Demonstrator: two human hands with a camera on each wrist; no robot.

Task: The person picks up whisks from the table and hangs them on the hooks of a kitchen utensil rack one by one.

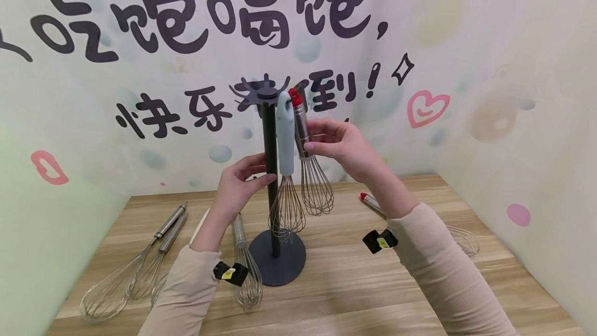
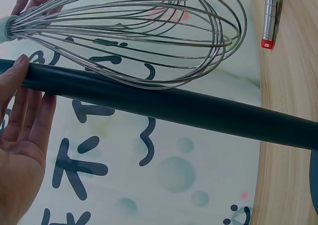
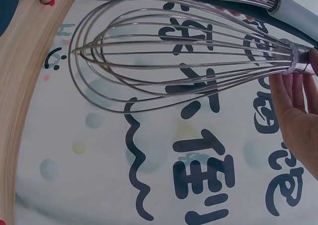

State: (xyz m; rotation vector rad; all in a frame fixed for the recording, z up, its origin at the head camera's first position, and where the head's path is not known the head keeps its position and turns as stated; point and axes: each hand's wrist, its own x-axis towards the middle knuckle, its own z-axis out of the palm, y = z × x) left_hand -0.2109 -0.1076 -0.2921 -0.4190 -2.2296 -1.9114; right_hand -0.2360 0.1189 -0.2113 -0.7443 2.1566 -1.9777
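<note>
In the head view, a black stand [image 1: 270,139] with a ring of hooks on top and a round base rises from the table. My left hand [image 1: 237,183] grips its pole between thumb and fingers. A whisk with a light blue handle [image 1: 286,141] hangs from a hook, its wires beside the pole. To its right, my right hand [image 1: 347,148] pinches the steel handle of a red-tipped whisk [image 1: 300,118], wires downward, its red end close to the hooks. In the right wrist view, the fingers hold that whisk [image 3: 293,56] just above its wires.
Left of the stand, a large steel whisk [image 1: 170,222] and a smaller whisk [image 1: 172,232] lie on the wooden table [image 1: 350,284]. Another whisk [image 1: 240,232] lies beside the base. A red-tipped whisk [image 1: 370,201] lies at right, partly behind my right forearm. A printed wall covering [image 1: 466,56] stands behind.
</note>
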